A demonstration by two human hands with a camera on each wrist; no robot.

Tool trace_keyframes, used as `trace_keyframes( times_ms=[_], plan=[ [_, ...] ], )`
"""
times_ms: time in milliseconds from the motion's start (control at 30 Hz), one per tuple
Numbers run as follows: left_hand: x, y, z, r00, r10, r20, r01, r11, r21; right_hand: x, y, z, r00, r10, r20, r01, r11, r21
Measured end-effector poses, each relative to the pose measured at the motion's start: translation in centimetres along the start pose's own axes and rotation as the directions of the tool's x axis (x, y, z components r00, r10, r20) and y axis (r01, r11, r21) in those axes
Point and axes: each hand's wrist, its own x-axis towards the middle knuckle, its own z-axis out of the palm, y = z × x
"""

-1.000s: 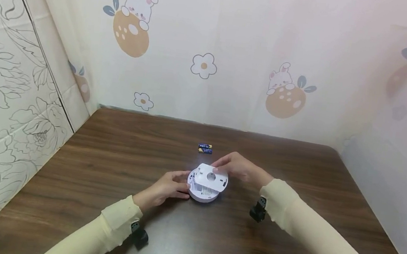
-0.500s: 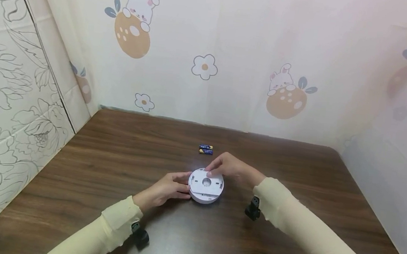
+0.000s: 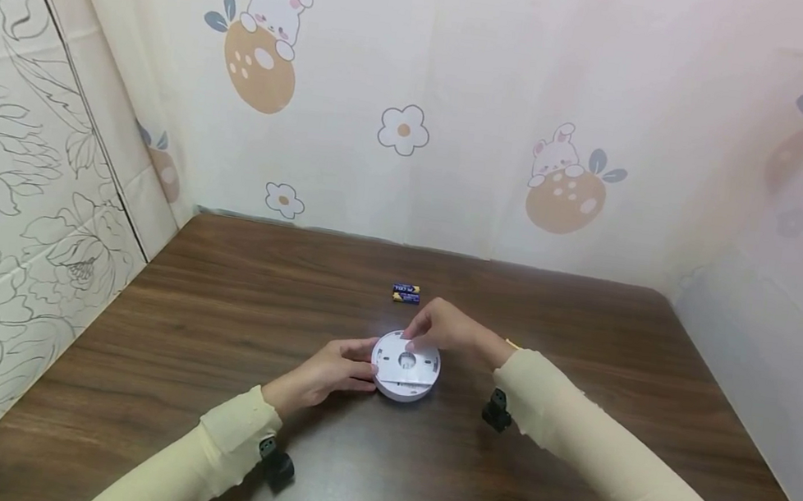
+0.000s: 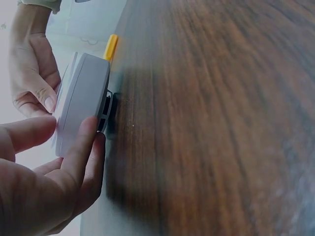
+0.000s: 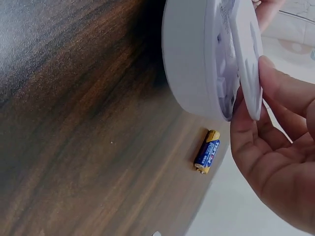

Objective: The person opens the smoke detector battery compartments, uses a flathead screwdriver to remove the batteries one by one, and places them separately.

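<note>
A round white device with a thick rim is held over the brown table; its kind does not show clearly. Its side fills the middle of the left wrist view. My left hand grips the rim from the left, thumb on the top face and fingers along the side. With thumb and index finger my right hand pinches the edge of a white back plate, which has a round hole. In the right wrist view that plate stands tilted, with a gap between it and the open-backed housing.
Two blue-and-yellow batteries lie side by side on the wooden table just beyond the device. A curtain printed with rabbits hangs behind the table. A small yellow piece shows beyond the device in the left wrist view.
The right hand has brought the plate left and turned it, so it lies more squarely over the device. During the last half second it has barely shifted. The left hand has kept its grip.
</note>
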Motion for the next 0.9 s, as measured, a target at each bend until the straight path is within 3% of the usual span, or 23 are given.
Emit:
trace_keyframes(
  times_ms=[167, 433, 600, 900],
  plan=[
    [0.1, -0.2, 0.1, 0.999, 0.041, 0.019, -0.04, 0.999, -0.018, 0.2, -0.1, 0.0, 0.997, -0.082, 0.013, 0.082, 0.995, -0.057],
    [0.3, -0.4, 0.2, 1.0, 0.03, 0.002, -0.03, 0.999, -0.015, 0.2, -0.6, 0.4, 0.996, -0.089, -0.019, 0.085, 0.984, -0.159],
    [0.3, -0.2, 0.3, 1.0, 0.017, -0.026, -0.017, 1.0, 0.02, 0.0, -1.5, 0.9, 0.991, -0.129, -0.037, 0.114, 0.955, -0.274],
    [0.4, -0.1, 0.3, 0.999, 0.016, -0.035, -0.015, 0.999, 0.037, -0.4, -1.8, 1.7, 0.988, -0.123, -0.095, 0.076, 0.916, -0.395]
  ],
)
